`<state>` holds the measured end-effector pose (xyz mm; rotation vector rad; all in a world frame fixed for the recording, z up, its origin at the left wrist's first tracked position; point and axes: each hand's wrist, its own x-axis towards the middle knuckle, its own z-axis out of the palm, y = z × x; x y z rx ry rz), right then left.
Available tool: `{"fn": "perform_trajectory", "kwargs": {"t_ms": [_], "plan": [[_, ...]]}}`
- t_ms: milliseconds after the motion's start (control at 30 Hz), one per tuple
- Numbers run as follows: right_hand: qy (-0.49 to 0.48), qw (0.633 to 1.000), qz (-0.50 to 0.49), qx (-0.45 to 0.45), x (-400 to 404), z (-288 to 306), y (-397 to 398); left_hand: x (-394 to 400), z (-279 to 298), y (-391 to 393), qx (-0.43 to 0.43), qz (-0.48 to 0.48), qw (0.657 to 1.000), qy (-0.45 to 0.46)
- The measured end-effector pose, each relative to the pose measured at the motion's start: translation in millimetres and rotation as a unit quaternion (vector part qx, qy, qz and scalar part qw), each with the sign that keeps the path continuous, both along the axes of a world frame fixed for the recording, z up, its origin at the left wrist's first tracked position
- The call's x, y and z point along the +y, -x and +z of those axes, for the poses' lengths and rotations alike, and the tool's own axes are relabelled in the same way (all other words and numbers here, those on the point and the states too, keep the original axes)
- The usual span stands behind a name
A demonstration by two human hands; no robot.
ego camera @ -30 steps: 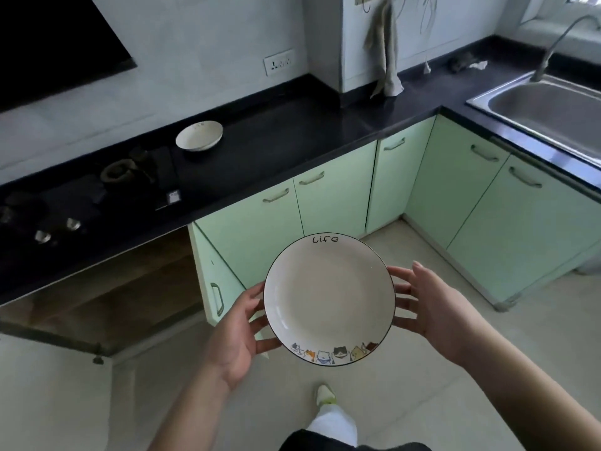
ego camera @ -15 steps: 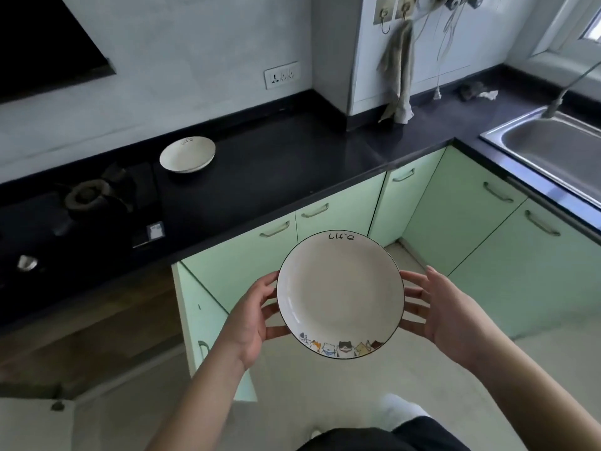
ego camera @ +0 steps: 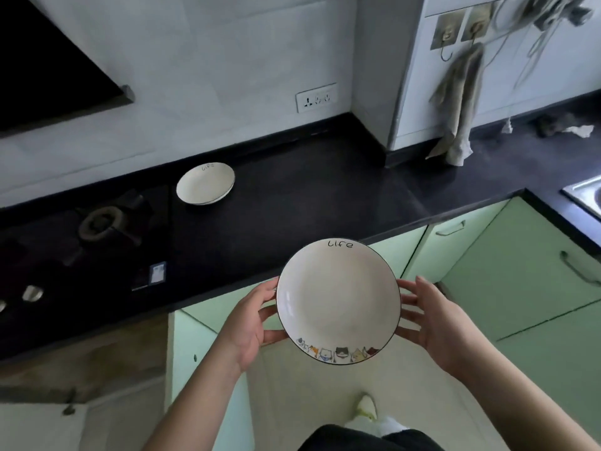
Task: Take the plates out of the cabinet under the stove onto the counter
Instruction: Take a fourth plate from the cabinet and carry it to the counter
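I hold a white plate (ego camera: pixel 338 301) with "Life" lettering and cartoon cats on its rim in front of me, level with the counter's front edge. My left hand (ego camera: pixel 250 323) grips its left rim and my right hand (ego camera: pixel 432 320) supports its right rim with spread fingers. A second, matching plate (ego camera: pixel 205 183) lies on the black counter (ego camera: pixel 309 196) near the wall, right of the stove (ego camera: pixel 97 236). Below the stove the cabinet (ego camera: pixel 84 353) stands open, with its green door (ego camera: pixel 195 369) swung outward by my left forearm; its inside is dim.
Green cupboard doors (ego camera: pixel 520 288) run under the counter to the right. A steel sink (ego camera: pixel 585 193) sits at the far right edge. A cloth (ego camera: pixel 461 102) hangs from a wall hook over the counter corner. A black hood (ego camera: pixel 48 60) projects at the upper left.
The plate has risen and moved forward toward the counter edge in both hands. My view has tilted up and closer to the counter, and the sink has slid toward the right edge.
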<state>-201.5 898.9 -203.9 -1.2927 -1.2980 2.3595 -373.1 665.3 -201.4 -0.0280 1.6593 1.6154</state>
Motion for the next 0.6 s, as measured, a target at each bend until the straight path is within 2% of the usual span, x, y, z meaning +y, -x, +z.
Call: {"fn": "perform_trajectory", "kwargs": {"t_ms": [400, 600], "plan": [[-0.053, 0.989, 0.138, -0.029, 59.8, 0.1, 125.4, 32.4, -11.3, 71.0, 0.001, 0.080, 0.996, 0.029], [-0.087, 0.981, 0.163, -0.055, 68.0, -6.6, 191.8, 35.1, -25.9, 126.3, -0.019, 0.070, 0.997, 0.013]]}}
